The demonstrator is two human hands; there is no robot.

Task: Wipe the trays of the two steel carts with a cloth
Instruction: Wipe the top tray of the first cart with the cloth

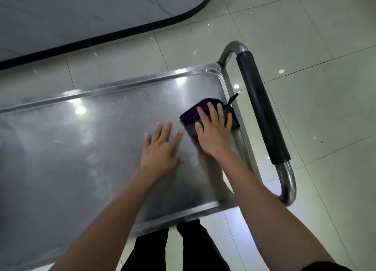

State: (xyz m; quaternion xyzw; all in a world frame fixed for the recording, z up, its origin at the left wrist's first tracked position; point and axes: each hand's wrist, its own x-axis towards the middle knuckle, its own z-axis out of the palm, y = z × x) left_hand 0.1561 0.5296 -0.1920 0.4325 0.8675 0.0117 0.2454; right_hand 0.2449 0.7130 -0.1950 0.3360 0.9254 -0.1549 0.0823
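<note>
We are at one steel cart, leaning over its top tray (85, 148). Our right hand (213, 132) lies flat on the cloth (191, 114), fingers straight and spread, pressing it down rather than gripping. The cloth is dark, purple and grey, folded, with a small loop at its far corner. It sits on the tray bed at the far right corner, just beside the rim on the handle (262, 112) side.

Our left hand (160, 148) rests flat on bare steel next to the cloth hand, fingers apart, holding nothing. We judge it is bracing us or steadying the cart.

Progress, as far as we can read it: the tray shows hazy smears and streaks across its left and middle, so we take most of this tray as not yet finished; whether the haze is dirt or wipe marks we cannot tell. The corner under the cloth looks like the spot being worked. Any lower trays are hidden beneath. The second cart is not in view, so it counts as left to do.

Tiled floor (315, 47) around; a dark-edged curved panel (81, 12) top left.
</note>
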